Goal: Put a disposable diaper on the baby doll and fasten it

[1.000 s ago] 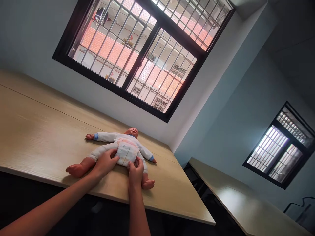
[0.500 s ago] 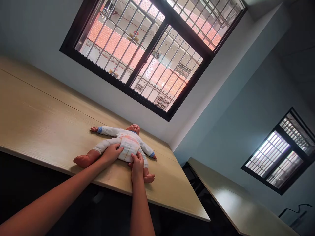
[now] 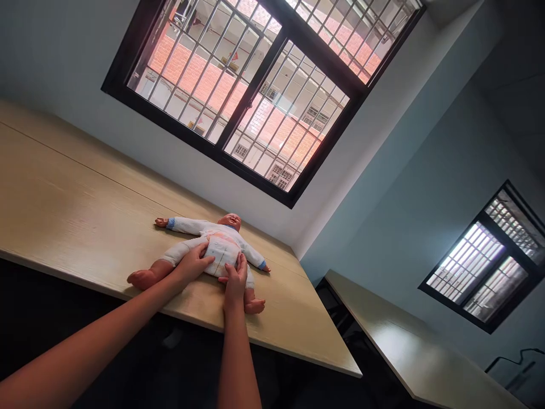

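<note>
A baby doll [image 3: 219, 234] lies on its back on the wooden table [image 3: 93, 204], head toward the wall, arms stretched out sideways. It wears a white outfit with blue cuffs. Over its lower belly and crotch is a white diaper [image 3: 222, 254] with a dark line down the front. My left hand [image 3: 193, 266] rests against the diaper at the leg on the picture's left, fingers stretched. On the other side, my right hand [image 3: 235, 278] lies along the diaper's edge with fingers apart. The palms' undersides are hidden.
A barred window [image 3: 242, 102] is in the wall behind the table. To the right stands a second table [image 3: 395, 346], with a gap between the two. A smaller window [image 3: 481, 258] and a thin dark bent object [image 3: 511, 359] are at the far right.
My right hand's fingers have spread and slid up along the diaper's side. My left fingers have moved slightly upward at its other edge. The doll lies almost unchanged.
</note>
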A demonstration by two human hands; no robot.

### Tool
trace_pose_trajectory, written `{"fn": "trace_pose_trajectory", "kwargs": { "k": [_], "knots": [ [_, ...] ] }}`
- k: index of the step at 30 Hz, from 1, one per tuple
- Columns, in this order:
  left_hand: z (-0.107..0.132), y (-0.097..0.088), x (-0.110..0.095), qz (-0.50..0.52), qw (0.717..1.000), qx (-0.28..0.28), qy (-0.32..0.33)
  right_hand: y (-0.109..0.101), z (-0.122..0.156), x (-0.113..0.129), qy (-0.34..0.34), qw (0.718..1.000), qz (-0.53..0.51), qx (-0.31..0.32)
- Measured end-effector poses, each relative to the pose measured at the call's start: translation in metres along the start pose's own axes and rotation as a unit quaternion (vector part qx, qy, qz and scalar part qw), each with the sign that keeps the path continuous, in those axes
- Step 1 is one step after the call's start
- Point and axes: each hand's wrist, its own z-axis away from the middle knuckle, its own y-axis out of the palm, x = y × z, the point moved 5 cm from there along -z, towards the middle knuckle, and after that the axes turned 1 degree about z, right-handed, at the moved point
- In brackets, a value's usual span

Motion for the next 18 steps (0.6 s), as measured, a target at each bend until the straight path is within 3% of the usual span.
{"fn": "trace_pose_trajectory", "kwargs": {
  "k": [6, 12, 18],
  "knots": [
    [0.003, 0.001, -0.008, 0.051, 0.997, 0.049, -0.041, -0.006, 0.004, 0.003, 0.053, 0.998, -0.041, 0.020],
    [0.000, 0.001, 0.001, 0.080, 0.993, 0.059, -0.069, 0.002, 0.002, -0.001, 0.031, 0.998, 0.001, 0.049],
    [0.002, -0.003, 0.005, -0.029, 0.999, 0.013, -0.025, -0.001, 0.001, -0.006, -0.034, 0.993, 0.105, -0.045]
  ]
}}
